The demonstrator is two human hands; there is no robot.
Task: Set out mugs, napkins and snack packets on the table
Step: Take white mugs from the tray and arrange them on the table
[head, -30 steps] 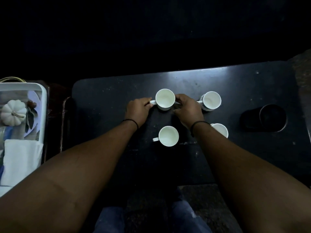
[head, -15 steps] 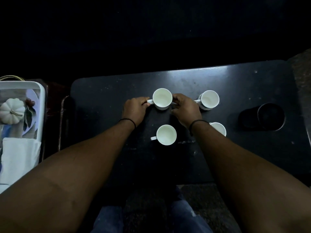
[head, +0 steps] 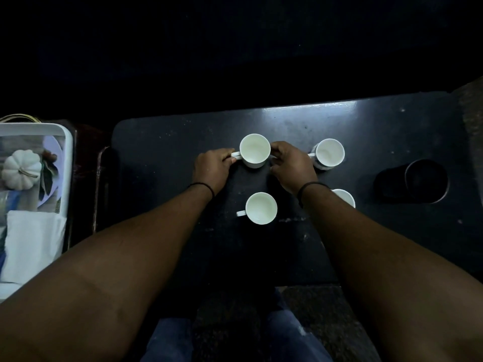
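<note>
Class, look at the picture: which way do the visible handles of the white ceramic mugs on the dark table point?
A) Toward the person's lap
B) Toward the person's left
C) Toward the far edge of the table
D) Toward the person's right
B: the far white ceramic mug between the left hand and the right hand, the near mug and the right-hand mug all show handles pointing left.

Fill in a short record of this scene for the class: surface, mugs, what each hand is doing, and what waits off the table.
surface: dark table
mugs: four white mugs, all upright and empty; far-left mug, far-right mug, near-left mug, near-right mug partly hidden by the right forearm
left hand: fingers on the far-left mug's handle
right hand: fingers against that mug's right side
other item on table: dark round container
off the table: white basket at left, holding white napkins and a small white pumpkin
</note>
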